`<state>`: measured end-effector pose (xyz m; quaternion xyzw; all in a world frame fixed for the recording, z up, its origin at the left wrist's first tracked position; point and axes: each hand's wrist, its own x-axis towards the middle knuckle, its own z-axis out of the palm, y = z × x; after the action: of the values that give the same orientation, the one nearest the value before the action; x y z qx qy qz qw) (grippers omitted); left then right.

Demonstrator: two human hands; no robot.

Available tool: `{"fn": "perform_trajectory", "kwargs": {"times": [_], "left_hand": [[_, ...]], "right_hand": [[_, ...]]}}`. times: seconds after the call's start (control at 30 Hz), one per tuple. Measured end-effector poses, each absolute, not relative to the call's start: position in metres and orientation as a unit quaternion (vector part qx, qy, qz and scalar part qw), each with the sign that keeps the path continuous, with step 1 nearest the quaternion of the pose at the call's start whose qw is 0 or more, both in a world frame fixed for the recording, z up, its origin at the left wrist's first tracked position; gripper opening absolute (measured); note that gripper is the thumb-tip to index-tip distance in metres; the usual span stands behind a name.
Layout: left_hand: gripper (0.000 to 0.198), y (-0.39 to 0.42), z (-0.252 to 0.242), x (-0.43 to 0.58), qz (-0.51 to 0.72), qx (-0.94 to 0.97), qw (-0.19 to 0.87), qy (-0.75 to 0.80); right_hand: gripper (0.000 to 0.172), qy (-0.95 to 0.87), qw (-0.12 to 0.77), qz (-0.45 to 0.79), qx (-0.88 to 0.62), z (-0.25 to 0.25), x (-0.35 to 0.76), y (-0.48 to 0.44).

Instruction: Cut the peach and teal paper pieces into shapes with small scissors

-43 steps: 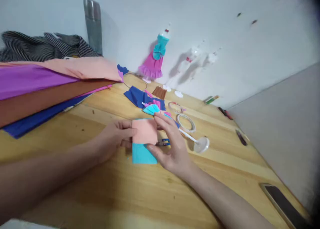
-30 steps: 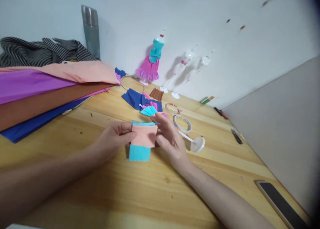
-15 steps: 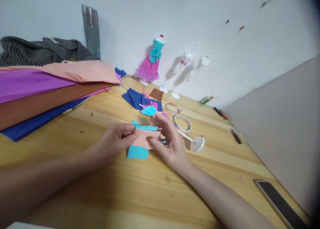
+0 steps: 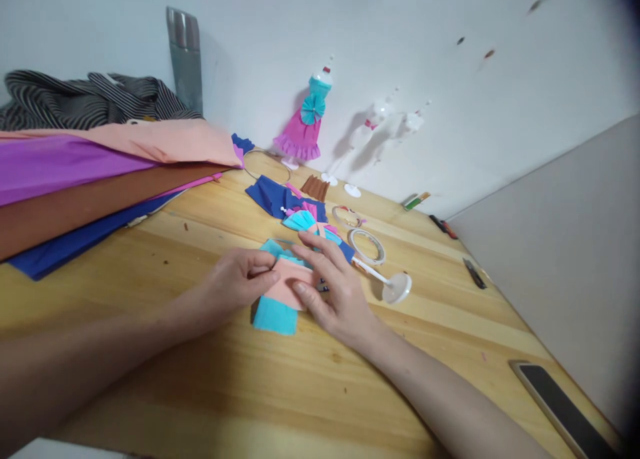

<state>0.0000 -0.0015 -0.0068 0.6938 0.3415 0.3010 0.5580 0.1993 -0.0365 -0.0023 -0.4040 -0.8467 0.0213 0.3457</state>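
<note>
My left hand (image 4: 239, 282) pinches the left edge of a peach paper piece (image 4: 285, 287) that lies over a turquoise paper piece (image 4: 274, 314) on the wooden table (image 4: 200, 379). My right hand (image 4: 333, 287) rests on the right side of the same papers, thumb on the peach piece and fingers laid flat across the top. Both papers are pressed low against the table. Just beyond my fingers lies a small pile of blue, pink and turquoise paper scraps (image 4: 295, 209).
Large crepe sheets (image 4: 90, 179) in peach, purple, brown and blue lie at the left, with striped cloth (image 4: 85, 99) behind. A doll in a pink and turquoise dress (image 4: 306, 125), bare white doll stands (image 4: 385, 129), tape rings (image 4: 367, 245), a white stand (image 4: 395, 289) and a phone (image 4: 565, 405) are to the right.
The peach piece, held up and facing me a second ago, has been tipped forward and pressed down onto the turquoise piece. Both hands sank toward the table.
</note>
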Motion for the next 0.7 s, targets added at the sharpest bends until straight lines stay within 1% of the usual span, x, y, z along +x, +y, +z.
{"fn": "perform_trajectory", "kwargs": {"times": [0.07, 0.17, 0.43, 0.7], "left_hand": [[0.027, -0.002, -0.006, -0.001, 0.277, 0.693, 0.565, 0.352], [0.026, -0.002, -0.007, -0.001, 0.257, 0.695, 0.567, 0.360], [0.030, -0.003, -0.007, 0.000, 0.266, 0.718, 0.536, 0.355], [0.033, -0.003, -0.008, -0.001, 0.254, 0.758, 0.490, 0.346]], "right_hand": [[0.041, -0.846, 0.346, 0.017, -0.405, -0.004, 0.199, -0.036], [0.038, -0.842, 0.345, 0.033, -0.413, -0.003, 0.199, -0.036], [0.036, -0.817, 0.358, 0.168, -0.419, 0.006, 0.200, -0.036], [0.027, -0.751, 0.377, 0.259, -0.476, 0.013, 0.194, -0.035]]}}
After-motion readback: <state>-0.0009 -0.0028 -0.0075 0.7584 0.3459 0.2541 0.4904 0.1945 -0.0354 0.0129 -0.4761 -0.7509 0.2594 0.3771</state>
